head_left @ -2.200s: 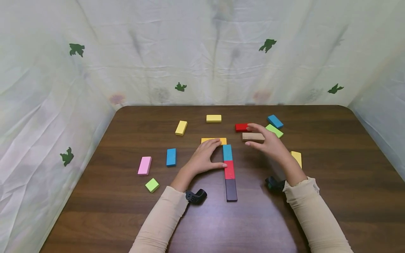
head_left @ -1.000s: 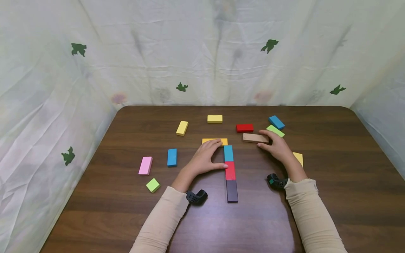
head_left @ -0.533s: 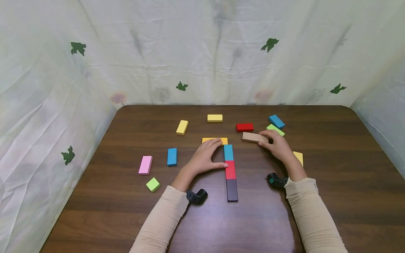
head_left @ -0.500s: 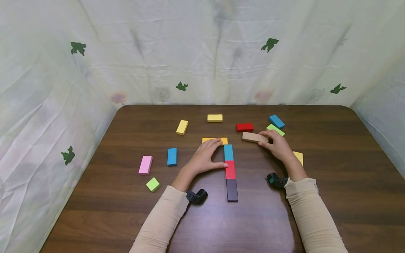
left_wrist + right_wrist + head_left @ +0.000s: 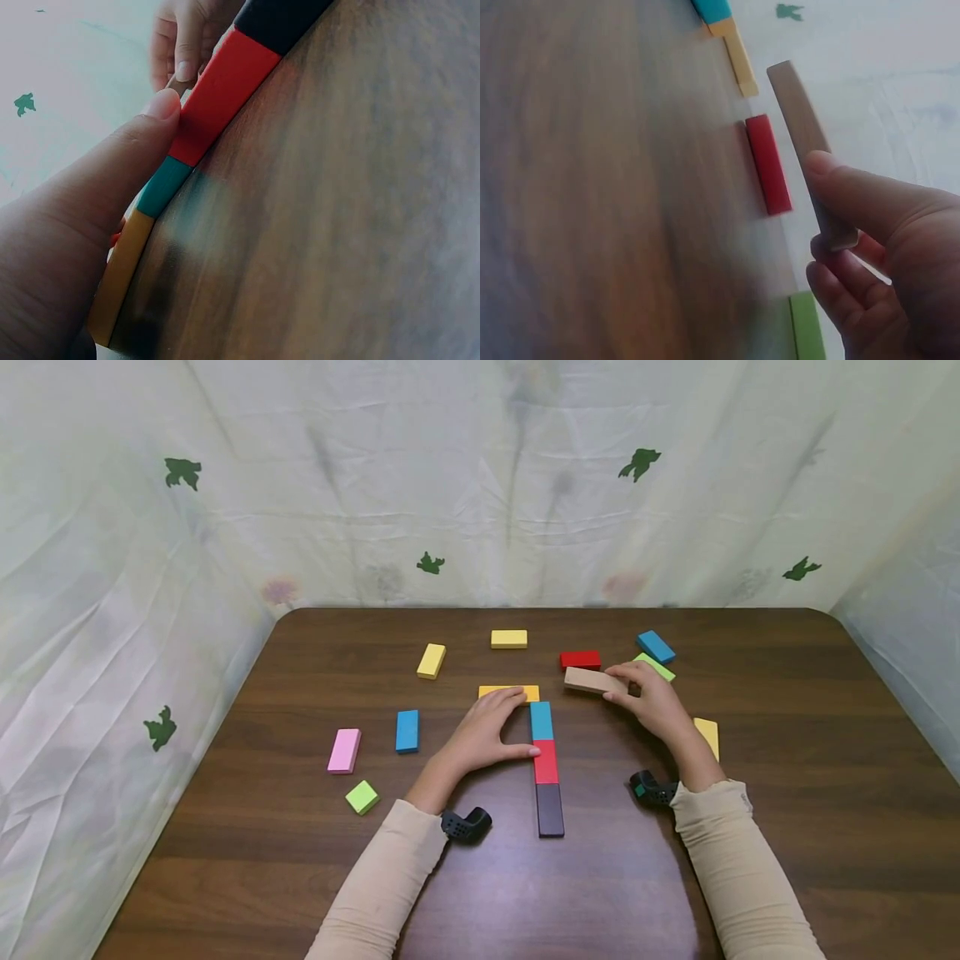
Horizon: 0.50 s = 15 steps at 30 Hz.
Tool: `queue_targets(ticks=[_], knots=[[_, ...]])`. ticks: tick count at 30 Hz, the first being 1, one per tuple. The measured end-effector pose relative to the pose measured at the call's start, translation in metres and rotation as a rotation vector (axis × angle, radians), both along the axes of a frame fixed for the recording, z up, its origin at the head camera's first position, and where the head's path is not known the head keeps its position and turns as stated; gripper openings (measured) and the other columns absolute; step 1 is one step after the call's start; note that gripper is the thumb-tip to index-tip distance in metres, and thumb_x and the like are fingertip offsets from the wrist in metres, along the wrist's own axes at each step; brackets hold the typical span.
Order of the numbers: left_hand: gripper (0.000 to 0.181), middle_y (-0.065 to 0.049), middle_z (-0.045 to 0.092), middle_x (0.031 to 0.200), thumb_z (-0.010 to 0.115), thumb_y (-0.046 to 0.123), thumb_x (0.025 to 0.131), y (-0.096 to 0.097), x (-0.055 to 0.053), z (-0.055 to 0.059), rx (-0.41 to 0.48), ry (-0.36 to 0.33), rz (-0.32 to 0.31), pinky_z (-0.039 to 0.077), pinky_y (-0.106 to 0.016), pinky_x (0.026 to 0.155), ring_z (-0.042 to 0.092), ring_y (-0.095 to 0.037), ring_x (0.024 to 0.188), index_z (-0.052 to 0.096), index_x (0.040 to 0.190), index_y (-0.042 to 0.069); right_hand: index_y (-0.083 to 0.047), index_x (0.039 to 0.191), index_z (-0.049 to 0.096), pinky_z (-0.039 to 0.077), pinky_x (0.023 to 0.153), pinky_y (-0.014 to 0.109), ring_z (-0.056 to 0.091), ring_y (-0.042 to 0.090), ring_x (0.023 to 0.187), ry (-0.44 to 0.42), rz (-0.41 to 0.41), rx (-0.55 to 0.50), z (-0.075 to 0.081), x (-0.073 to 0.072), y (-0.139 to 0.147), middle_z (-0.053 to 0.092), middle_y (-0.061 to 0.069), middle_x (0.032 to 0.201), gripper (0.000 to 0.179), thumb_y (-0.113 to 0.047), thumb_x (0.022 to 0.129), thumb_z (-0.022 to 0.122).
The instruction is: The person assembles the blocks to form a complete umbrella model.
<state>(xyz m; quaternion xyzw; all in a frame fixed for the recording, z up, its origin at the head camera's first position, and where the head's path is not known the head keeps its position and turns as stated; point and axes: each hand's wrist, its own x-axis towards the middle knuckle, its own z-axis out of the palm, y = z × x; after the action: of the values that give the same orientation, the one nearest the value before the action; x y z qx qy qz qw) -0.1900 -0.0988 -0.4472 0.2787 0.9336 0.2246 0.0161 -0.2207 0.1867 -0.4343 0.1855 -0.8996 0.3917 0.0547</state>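
My right hand (image 5: 651, 700) pinches a plain wooden block (image 5: 804, 124) by its right end, thumb on the near side; the right wrist view shows it lifted off the table. In the head view the block overlaps the lower edge of a red block (image 5: 580, 660). My left hand (image 5: 483, 732) lies beside a column of blocks: teal (image 5: 541, 721), red (image 5: 545, 762) and dark purple (image 5: 550, 811). Its thumb touches the column's red block, and its fingertips rest on an orange-yellow block (image 5: 532, 693) set crosswise at the column's far end.
Left of the hands lie a blue block (image 5: 407, 732), a pink block (image 5: 343, 752) and a small green block (image 5: 362, 797). Two yellow blocks (image 5: 508, 639) (image 5: 431, 662) lie farther back. Near my right hand are another blue block (image 5: 656, 647), a green block (image 5: 657, 667) and a yellow block (image 5: 707, 737).
My right hand reached down, took hold of the wooden block's right end, and has raised it and moved it a little leftward. My left hand has stayed in place.
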Motion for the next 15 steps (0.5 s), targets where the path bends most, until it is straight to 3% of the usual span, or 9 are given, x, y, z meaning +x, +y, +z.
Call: queue_targets(ticks=[15], knots=[[0.088, 0.000, 0.030, 0.142, 0.059, 0.065, 0.071, 0.000, 0.001, 0.001, -0.006, -0.008, 0.003, 0.015, -0.039, 0.105, 0.022, -0.018, 0.129, 0.035, 0.139, 0.013, 0.001, 0.115, 0.058, 0.039, 0.085, 0.045, 0.048, 0.030, 0.100, -0.024, 0.039, 0.023, -0.001, 0.005, -0.025, 0.050, 0.018, 0.110, 0.036, -0.007, 0.081, 0.066]])
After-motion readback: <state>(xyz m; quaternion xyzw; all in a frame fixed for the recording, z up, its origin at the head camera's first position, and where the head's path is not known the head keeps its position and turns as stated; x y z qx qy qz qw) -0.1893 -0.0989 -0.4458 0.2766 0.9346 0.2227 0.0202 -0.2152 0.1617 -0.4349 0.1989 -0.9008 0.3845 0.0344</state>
